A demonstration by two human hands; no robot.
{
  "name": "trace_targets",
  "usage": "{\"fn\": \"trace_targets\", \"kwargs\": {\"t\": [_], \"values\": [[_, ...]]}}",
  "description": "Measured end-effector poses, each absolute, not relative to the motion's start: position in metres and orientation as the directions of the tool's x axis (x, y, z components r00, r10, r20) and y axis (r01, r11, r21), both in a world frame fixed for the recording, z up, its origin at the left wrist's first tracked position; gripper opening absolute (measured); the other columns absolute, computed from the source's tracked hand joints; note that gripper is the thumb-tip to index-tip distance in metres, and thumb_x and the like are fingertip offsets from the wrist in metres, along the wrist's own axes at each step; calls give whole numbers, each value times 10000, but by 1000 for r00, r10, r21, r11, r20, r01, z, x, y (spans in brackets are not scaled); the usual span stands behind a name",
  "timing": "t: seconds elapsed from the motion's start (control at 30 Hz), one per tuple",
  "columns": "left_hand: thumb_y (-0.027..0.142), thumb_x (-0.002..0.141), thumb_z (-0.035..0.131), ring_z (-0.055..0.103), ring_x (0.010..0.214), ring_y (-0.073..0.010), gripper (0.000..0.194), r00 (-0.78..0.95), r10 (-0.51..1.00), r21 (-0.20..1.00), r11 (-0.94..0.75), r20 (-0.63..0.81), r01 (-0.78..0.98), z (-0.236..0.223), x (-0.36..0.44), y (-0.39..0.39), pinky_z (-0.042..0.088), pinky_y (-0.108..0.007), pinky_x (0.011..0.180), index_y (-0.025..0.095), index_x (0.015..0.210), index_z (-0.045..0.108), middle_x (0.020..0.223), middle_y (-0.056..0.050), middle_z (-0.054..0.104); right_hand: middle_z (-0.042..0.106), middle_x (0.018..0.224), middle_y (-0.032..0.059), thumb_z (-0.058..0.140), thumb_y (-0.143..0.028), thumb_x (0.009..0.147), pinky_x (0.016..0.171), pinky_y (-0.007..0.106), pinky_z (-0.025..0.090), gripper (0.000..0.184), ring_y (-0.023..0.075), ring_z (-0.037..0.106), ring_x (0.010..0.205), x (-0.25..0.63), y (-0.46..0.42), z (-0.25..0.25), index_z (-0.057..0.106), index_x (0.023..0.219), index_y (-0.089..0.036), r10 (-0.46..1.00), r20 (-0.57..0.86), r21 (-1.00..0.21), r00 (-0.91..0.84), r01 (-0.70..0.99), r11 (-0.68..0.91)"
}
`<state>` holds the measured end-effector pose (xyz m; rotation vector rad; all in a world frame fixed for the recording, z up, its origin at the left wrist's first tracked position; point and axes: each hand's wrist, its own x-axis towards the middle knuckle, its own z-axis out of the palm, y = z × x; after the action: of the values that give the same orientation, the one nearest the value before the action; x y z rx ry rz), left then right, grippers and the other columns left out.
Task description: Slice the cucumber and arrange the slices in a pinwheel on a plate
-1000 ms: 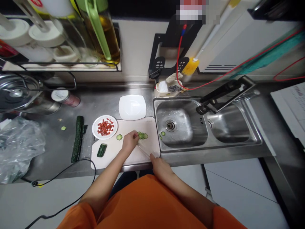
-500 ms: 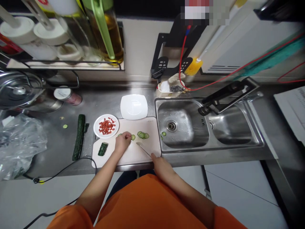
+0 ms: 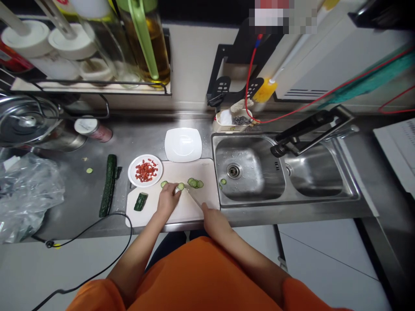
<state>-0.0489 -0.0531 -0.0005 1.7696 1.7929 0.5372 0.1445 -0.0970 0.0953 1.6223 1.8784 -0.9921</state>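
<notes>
My left hand [image 3: 167, 201] is closed over a piece of cucumber [image 3: 180, 186], whose pale cut face shows beside the fingertips; the rest is mostly covered. My right hand [image 3: 216, 222] grips a knife [image 3: 194, 198], its blade pointing up and left with the tip close to that piece. Both are above a white cutting board [image 3: 194, 216]. Cucumber slices [image 3: 195, 183] lie in an overlapping row to the right. Another pale green cucumber bit [image 3: 164, 184] shows behind my left hand. A dark green cucumber chunk [image 3: 140, 201] rests on the board's left side.
A white plate of small red pieces [image 3: 147, 183] overlaps the board's upper left corner. Behind the board stands a white square plate [image 3: 183, 144]. A whole cucumber [image 3: 108, 185] and a black cable [image 3: 129, 220] lie left. The double sink [image 3: 215, 168] borders the right.
The knife and my right hand have moved slightly left, toward the cucumber piece. My left hand has shifted a little down and right. The slices stay where they were.
</notes>
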Motion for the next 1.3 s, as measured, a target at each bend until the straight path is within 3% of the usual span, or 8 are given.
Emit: {"fn": "trace_targets", "kwargs": {"t": [0.87,1.3], "values": [[211,755,570,567,798,-184,256,-8,991,654,94,-134,750,2,-47,-52,459,-303,797,182,1002,629,886,-62,614,661,932,154,329,-5,818,723,296,457,411,246,628,943,124,-89,90,407,1204,-124,643,-737,-232,-208,971,48],[222,745,581,571,818,-195,298,-13,989,641,104,-146,761,-3,-47,-51,458,-308,798,181,1037,623,887,-68,618,657,971,159,521,-44,747,736,314,456,563,268,619,952,126,-95,81,355,1281,-101,637,-736,-274,-230,961,31]]}}
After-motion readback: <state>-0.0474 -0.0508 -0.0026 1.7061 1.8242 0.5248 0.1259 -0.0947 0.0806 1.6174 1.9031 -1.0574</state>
